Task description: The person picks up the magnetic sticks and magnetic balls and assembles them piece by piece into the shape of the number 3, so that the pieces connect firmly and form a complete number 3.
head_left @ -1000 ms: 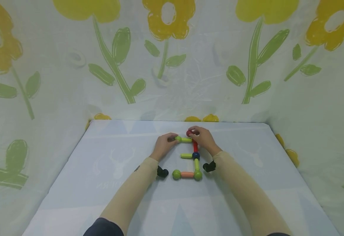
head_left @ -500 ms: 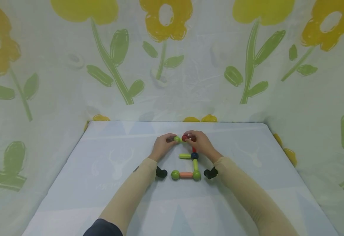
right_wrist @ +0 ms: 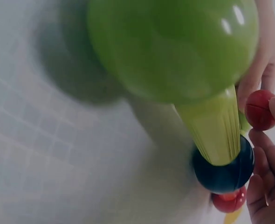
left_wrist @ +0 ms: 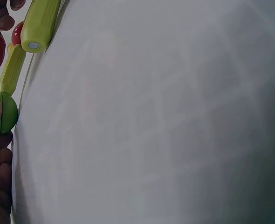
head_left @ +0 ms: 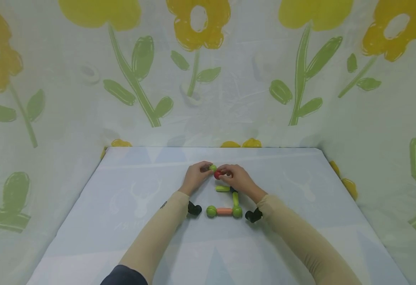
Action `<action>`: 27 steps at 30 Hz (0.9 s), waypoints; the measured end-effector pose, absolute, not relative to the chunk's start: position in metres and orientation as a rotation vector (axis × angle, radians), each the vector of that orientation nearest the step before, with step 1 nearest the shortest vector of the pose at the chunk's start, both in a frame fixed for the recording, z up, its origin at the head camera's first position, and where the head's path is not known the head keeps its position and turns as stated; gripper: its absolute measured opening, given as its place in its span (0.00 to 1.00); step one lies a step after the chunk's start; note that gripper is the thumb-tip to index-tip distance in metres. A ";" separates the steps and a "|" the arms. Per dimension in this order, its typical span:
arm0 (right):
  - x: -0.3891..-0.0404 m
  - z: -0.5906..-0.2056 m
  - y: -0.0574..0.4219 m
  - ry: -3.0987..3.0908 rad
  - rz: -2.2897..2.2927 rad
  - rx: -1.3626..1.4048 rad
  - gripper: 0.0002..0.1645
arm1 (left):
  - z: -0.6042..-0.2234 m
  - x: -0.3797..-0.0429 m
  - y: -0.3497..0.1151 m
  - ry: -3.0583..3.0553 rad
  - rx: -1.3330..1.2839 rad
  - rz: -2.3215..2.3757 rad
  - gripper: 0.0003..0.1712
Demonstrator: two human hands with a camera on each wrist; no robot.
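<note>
My left hand pinches a green ball at the end of a yellow-green rod. My right hand pinches a loose red ball between thumb and fingertips, just beside that green ball. Below lies the rest of a ball-and-rod figure. A dark blue ball joins a yellow-green rod pointing left and another yellow-green rod. This second rod runs down to a green ball. A second red ball shows behind the blue one. The right hand hides the figure's upper right in the head view.
An orange rod links the lower green ball to another green ball at the figure's near left. A pale printed cloth covers the table. Flower-printed sheeting encloses it at the back and sides.
My right hand has carried the red ball left and nearer, from over the figure's top right corner to beside the green ball. My left hand stays on the green ball.
</note>
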State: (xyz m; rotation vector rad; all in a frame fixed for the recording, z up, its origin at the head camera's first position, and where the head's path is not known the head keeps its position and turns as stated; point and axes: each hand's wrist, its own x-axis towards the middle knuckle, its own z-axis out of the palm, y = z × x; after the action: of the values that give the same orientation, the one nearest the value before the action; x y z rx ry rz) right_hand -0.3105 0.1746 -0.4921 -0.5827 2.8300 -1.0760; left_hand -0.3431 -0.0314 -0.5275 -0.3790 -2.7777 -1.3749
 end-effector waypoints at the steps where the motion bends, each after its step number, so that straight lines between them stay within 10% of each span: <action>1: -0.310 -0.493 0.173 2.822 -1.071 -0.589 0.16 | -0.527 -0.343 -0.032 -2.777 -0.381 -1.376 0.19; 27: -0.305 -0.502 0.159 2.748 -0.886 -0.797 0.16 | -0.528 -0.343 -0.033 -2.753 -0.431 -1.355 0.20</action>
State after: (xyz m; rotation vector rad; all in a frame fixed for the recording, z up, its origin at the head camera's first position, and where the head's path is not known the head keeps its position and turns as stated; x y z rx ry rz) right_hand -0.3049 0.1594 -0.5023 -0.7967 2.7485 -0.8861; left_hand -0.3433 -0.0326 -0.5282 -0.4307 -2.7531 -1.3554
